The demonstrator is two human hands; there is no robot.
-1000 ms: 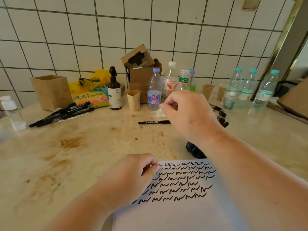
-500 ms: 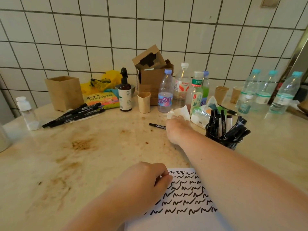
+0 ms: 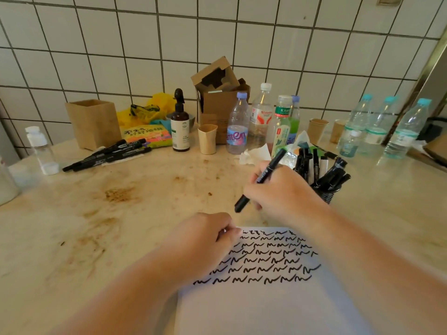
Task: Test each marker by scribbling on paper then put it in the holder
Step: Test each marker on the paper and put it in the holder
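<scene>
Right hand [image 3: 283, 189] grips slim black capped marker [image 3: 260, 180], long axis tilted, lower end toward white scribbled paper sheet [image 3: 266, 298] just below. Left hand [image 3: 205, 240], fingers curled, pins the sheet's top-left corner. Black mesh holder [image 3: 326, 195] sits just right of right hand.

Beyond the right hand [image 3: 283, 192], a clear bottle [image 3: 238, 124] with a purple cap carries a blue and pink label reading "nten" in part. The green-labelled bottle [image 3: 281, 124] beside it shows the Chinese characters "东方" on its neck band. Farther left, a colourful packet [image 3: 147, 136] on the counter [image 3: 121, 213] bears large yellow Chinese characters beginning "不生气". Print on the held marker [image 3: 262, 177] is too small to read.
</scene>
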